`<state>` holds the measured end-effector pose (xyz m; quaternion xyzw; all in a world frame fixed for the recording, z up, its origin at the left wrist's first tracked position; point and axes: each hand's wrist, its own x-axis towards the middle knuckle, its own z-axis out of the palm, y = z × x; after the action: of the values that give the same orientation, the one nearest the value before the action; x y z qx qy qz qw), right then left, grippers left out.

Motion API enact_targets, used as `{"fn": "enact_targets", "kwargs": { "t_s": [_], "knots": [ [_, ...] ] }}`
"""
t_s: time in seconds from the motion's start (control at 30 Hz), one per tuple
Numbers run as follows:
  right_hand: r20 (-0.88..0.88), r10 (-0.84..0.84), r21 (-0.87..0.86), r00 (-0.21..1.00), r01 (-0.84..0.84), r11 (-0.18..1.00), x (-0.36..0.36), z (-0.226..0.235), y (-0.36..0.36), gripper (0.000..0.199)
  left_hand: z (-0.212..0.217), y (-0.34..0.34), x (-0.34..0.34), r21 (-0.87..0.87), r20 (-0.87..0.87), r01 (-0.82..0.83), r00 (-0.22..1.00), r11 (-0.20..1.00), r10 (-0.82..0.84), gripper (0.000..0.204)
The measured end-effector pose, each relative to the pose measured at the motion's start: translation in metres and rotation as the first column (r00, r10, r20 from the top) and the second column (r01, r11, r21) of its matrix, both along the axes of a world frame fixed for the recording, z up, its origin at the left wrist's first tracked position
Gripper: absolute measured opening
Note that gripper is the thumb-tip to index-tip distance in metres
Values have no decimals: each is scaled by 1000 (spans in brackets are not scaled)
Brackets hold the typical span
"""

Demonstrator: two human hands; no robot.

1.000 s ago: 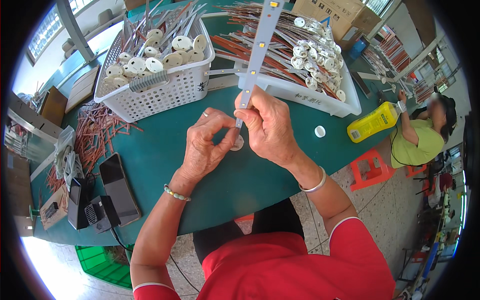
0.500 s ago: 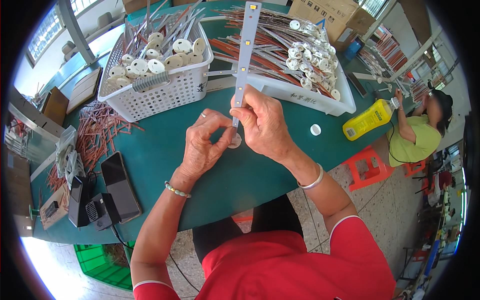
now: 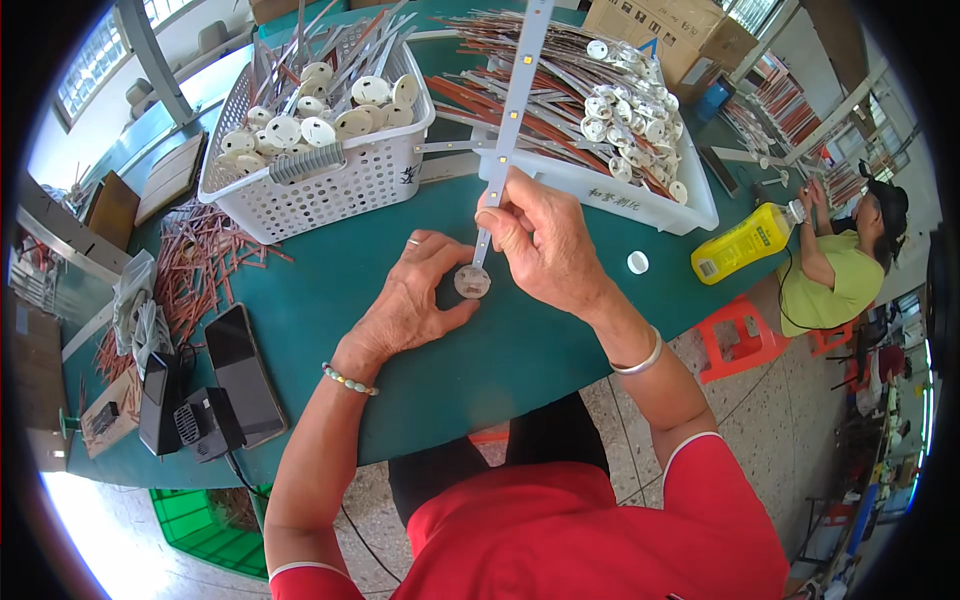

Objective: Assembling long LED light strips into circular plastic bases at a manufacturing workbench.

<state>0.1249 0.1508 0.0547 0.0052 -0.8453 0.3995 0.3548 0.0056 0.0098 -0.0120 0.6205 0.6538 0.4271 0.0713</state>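
I worry most about the long strip [image 3: 512,105]: it rises from my right hand [image 3: 545,245] far out over the white tray [image 3: 640,200] by the table's far edge, so any twist of my wrist could swing its free end into the heap of strips and discs lying there, or bend the thin board where I pinch it. The small round disc [image 3: 472,282] at the strip's lower end looks ready to slip sideways too, since it rests on the green table [image 3: 330,300] with only my left hand [image 3: 410,305] steadying it; I cannot tell whether the two parts are joined or merely touching

My right hand is closed round the strip's lower part, thumb and fingers pinched tight on it, nothing else in that hand. My left hand lies curled and half open on the table, its thumb and fingertips touching the disc's rim rather than gripping it

The disc sits near the middle of the table, toward its near edge, just in front of the white basket [image 3: 340,185] of finished pieces. A loose white cap [image 3: 637,262] lies to the right, near a yellow bottle [image 3: 745,243] at the table's right edge
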Motion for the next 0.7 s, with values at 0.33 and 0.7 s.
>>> {"fn": "enact_targets", "kwargs": {
  "t_s": [0.33, 0.7],
  "knots": [
    [58, -31, -76, 998, 36, 996, 4, -1, 7, 21, 2, 1, 2, 113, 85, -19, 996, 993, 10, 24],
    [8, -36, 40, 999, 36, 999, 2, 5, 1, 19, 10, -2, -4, 139, 91, -28, 996, 990, 15, 21]
  ]
}}
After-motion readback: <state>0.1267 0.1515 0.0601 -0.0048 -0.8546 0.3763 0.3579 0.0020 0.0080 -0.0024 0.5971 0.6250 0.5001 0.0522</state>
